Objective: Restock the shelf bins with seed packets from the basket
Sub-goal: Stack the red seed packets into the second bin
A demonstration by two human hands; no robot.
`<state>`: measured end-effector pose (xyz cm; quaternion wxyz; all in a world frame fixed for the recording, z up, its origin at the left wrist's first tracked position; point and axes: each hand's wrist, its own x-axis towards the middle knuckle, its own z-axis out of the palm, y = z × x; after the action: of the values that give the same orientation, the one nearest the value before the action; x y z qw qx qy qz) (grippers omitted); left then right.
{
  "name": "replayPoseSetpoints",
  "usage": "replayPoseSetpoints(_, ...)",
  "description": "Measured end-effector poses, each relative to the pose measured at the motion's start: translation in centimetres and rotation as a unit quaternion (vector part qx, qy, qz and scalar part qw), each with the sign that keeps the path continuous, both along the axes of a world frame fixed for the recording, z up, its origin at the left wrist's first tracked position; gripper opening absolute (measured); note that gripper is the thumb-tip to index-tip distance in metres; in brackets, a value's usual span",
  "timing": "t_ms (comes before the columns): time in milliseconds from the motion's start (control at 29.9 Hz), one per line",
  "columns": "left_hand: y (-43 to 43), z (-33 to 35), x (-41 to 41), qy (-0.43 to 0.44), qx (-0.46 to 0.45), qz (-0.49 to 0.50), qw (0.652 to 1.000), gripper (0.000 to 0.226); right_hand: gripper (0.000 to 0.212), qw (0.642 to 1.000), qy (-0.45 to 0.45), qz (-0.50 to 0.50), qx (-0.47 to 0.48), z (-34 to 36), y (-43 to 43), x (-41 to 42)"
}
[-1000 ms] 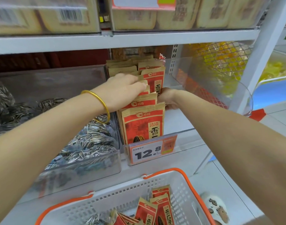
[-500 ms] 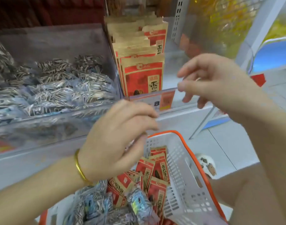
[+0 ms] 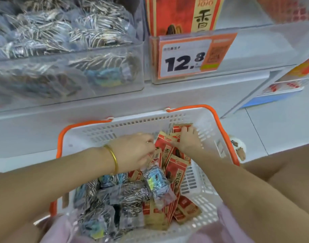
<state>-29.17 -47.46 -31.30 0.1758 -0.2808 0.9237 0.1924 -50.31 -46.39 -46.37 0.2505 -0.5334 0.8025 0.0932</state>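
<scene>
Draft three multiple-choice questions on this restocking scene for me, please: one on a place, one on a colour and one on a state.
1. Where are the left hand and the right hand?
A. On the upper shelf
B. Inside the white basket
C. At the person's sides

2. What colour are the basket handles?
A. Blue
B. Green
C. Orange

3. What state is the basket in?
A. Loaded with red packets and clear seed packets
B. Empty
C. Tipped over on the floor

Answers:
1 B: both hands reach down among the packets within its walls.
2 C: the loops along its rim are bright orange.
3 A: red packets lie towards the right and clear ones towards the left, and the basket stands upright.
</scene>
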Motion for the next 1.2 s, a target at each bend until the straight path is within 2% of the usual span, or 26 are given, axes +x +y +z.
replayPoseSetpoints(100, -0.2, -0.4, 0.2, -0.016, 0.011, 0.009, 1.0, 0.028, 0.07, 0.998, 0.048, 0.043, 0.003, -0.3, -0.7, -0.4)
replayPoseSetpoints(201, -0.3, -0.7, 0.1, -0.031, 0.016, 0.013, 0.999, 0.03, 0.045, 0.992, 0.075, 0.094, 0.042, 0.3, -1.5, -0.7)
replayPoseSetpoints(268, -0.6, -0.6, -0.4, -0.031, 0.028, 0.023, 0.999, 0.031, 0.023, 0.99, 0.091, 0.102, 0.036, 0.8, -1.1, -0.5)
replayPoseSetpoints(335, -1.0, -0.6, -0.8, -0.023, 0.052, 0.048, 0.997, 0.03, 0.022, 0.991, 0.068, 0.113, 0.003, 1.8, -0.4, -0.5)
replayPoseSetpoints(402, -1.4, -0.6, -1.2, -0.01, 0.073, 0.084, 0.994, 0.032, 0.024, 0.987, 0.004, 0.16, -0.014, 3.5, 0.0, -0.5)
replayPoseSetpoints(502, -1.4, -0.7, -1.9, 0.043, 0.105, 0.176, 0.978, 0.049, 0.017, 0.961, -0.018, 0.271, -0.052, 8.3, 0.3, -0.4)
replayPoseSetpoints(636, -1.2, -0.5, -2.4, 0.133, 0.182, 0.275, 0.935, 0.087, 0.019, 0.941, -0.073, 0.317, -0.097, 16.2, 1.1, -1.5)
replayPoseSetpoints(703, -1.2, -0.1, -2.4, 0.17, 0.243, 0.282, 0.912, 0.093, 0.021, 0.947, -0.145, 0.266, -0.108, 19.2, 1.7, -2.5)
replayPoseSetpoints(770, -1.4, 0.7, -2.3, 0.216, 0.313, 0.283, 0.881, 0.078, 0.016, 0.942, -0.274, 0.154, -0.12, 21.5, 2.3, -3.0)
replayPoseSetpoints(837, -1.0, 1.9, -2.4, 0.252, 0.374, 0.278, 0.848, 0.056, 0.014, 0.913, -0.385, 0.052, -0.124, 22.7, 2.9, -3.3)
replayPoseSetpoints(904, -0.4, 2.5, -2.5, 0.287, 0.422, 0.278, 0.814, 0.05, 0.02, 0.89, -0.436, -0.002, -0.135, 23.0, 3.0, -3.5)
replayPoseSetpoints(1038, 0.4, 2.7, -2.4, 0.333, 0.491, 0.312, 0.742, 0.062, 0.017, 0.845, -0.513, -0.109, -0.104, 23.1, 2.8, -3.3)
replayPoseSetpoints(1138, 1.0, 3.6, -2.7, 0.354, 0.494, 0.295, 0.738, 0.049, 0.018, 0.818, -0.542, -0.177, -0.068, 23.0, 3.2, -2.8)
replayPoseSetpoints(1205, 1.4, 4.5, -3.2, 0.376, 0.472, 0.289, 0.743, 0.038, 0.036, 0.769, -0.586, -0.244, -0.075, 23.1, 3.9, -2.5)
